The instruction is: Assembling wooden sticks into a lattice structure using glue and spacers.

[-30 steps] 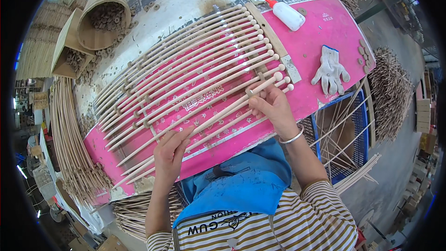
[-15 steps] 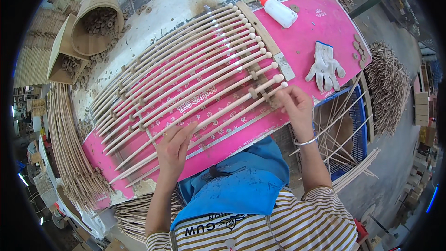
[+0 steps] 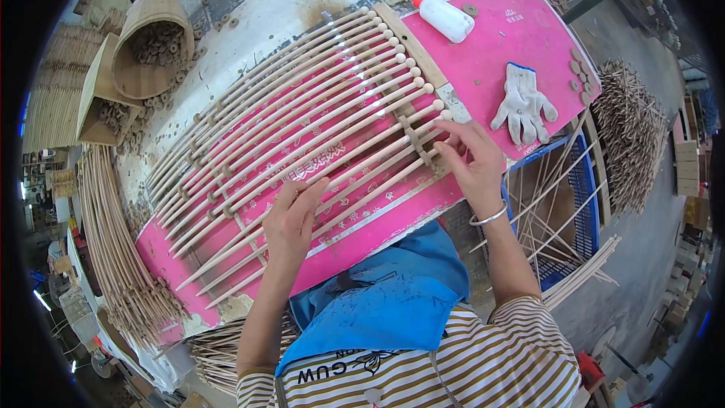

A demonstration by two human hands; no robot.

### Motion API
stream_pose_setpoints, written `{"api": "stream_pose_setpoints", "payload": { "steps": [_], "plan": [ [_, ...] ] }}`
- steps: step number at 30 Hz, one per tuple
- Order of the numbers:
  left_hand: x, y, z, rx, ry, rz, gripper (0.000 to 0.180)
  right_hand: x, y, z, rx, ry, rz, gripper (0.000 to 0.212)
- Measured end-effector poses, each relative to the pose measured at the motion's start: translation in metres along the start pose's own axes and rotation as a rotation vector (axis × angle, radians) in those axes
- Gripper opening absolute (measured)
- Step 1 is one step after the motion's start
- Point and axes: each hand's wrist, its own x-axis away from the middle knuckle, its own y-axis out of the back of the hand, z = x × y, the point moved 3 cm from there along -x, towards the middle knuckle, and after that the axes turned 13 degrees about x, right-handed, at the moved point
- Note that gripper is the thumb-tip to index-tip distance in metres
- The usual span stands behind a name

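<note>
Apron (image 3: pixel 377 279), blue, over a striped shirt: one, nearest.

Left hand (image 3: pixel 288 223): laid across the near rods (image 3: pixel 408 98), fingers bent. Whether it grips or merely steadies, I cannot tell from here.

Right hand (image 3: pixel 477 162), bracelet (image 3: pixel 491 214) at the wrist: thumb and forefinger bent about the ends of the nearest rods. A second ago it pinched one rod at its ring (image 3: pixel 411 136); now the ring is uncovered and the hand has shifted to the ends. That rod seems to have joined the row, its placing apparently done. Firmness of the present hold: not to be made out.

Rods: pale, pointed at left, knobs (image 3: pixel 428 88) at right; one row on a pink sheet (image 3: pixel 529 45) over the tabletop (image 3: pixel 279 23), under and beyond both hands. Some of the nearest knobs hidden behind the right hand; full count uncertain.

Crate (image 3: pixel 591 189): blue, beside the tabletop at right, loose rods in it, partly covered by the forearm.

Glove (image 3: pixel 522 109): white, flat on the sheet, unworn.

Wooden strip (image 3: pixel 415 49): beside the farther knobs.

Bottle (image 3: pixel 447 20): white, red nozzle, lying down.

Tub (image 3: pixel 162 9): far left, rings inside, depth in shadow.

Room beyond: bent and cut off by the dark rim, details too small to read.
</note>
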Motion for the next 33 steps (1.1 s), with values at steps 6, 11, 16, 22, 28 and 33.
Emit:
{"api": "stream_pose_setpoints", "payload": {
  "steps": [6, 11, 16, 22, 28, 33],
  "plan": [
    [-0.001, -0.001, 0.0, 0.007, 0.01, 0.007, 0.04, -0.015, -0.013, 0.008, 0.241, 0.245, 0.074, 0.039],
    [0.0, 0.0, 0.002, 0.008, 0.009, 0.006, 0.042, -0.022, -0.017, 0.008, 0.303, 0.314, 0.112, 0.038],
    [-0.002, -0.003, 0.006, -0.012, -0.007, -0.005, 0.039, -0.025, -0.017, 0.009, 0.296, 0.303, 0.129, 0.028],
    [-0.002, -0.007, 0.009, -0.076, -0.065, -0.04, 0.037, -0.025, -0.02, 0.006, 0.311, 0.301, 0.128, 0.026],
    [-0.001, -0.011, 0.011, -0.204, -0.133, -0.033, 0.04, -0.022, -0.013, -0.003, 0.22, 0.18, 0.12, 0.027],
    [0.0, -0.01, 0.011, -0.265, -0.169, -0.05, 0.04, -0.023, 0.014, -0.019, 0.084, 0.07, -0.023, 0.022]
  ]
}}
